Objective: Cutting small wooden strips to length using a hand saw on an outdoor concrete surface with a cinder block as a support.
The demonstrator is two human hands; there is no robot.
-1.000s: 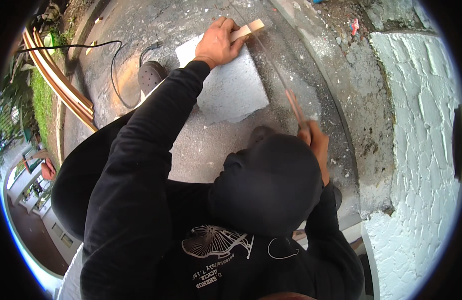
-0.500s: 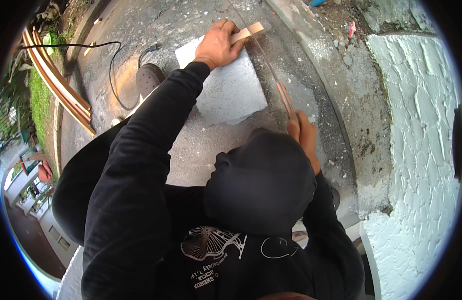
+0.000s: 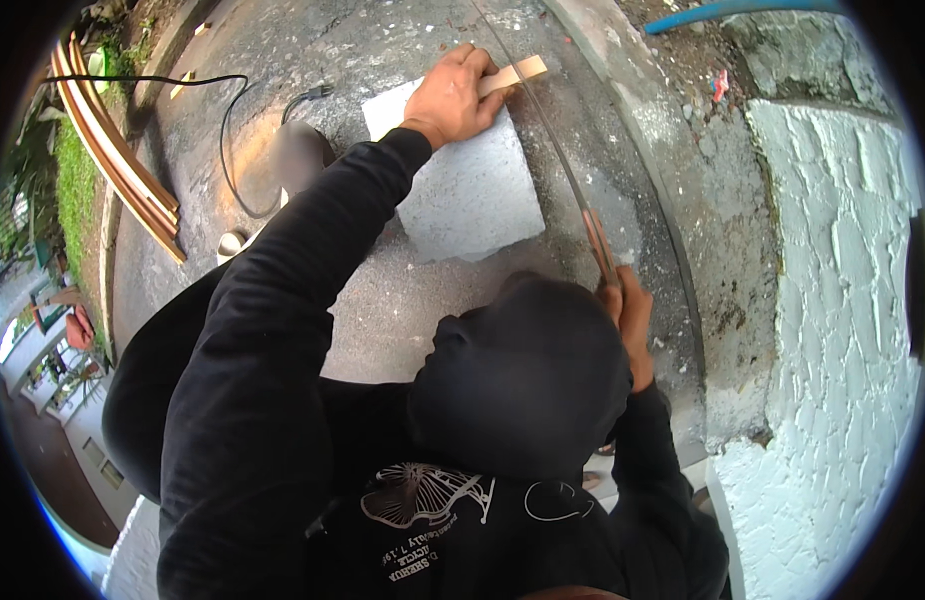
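Observation:
My left hand (image 3: 455, 98) is closed over a short pale wood strip (image 3: 513, 76) and presses it onto a rough light-grey block (image 3: 473, 195) on the ground. The strip's end juts past the block's right edge. A handsaw (image 3: 557, 145), its thin blade seen edge-on, crosses the strip near that end. My right hand (image 3: 634, 322) is wrapped round the saw's reddish-brown handle, lower right of the block. My black-clad bent knee (image 3: 523, 375) hides part of the ground between the hands and my body.
A black cord with a plug (image 3: 318, 92) lies left of the block, near a shoe (image 3: 301, 155). Long wooden strips (image 3: 118, 160) rest at the far left by grass. A concrete ledge and a rough white wall (image 3: 833, 270) run along the right. A blue pipe (image 3: 733, 10) is at the top right.
My right hand has drawn the saw back toward my body and slightly right. My left hand keeps its grip on the strip. The whole view has shifted a little.

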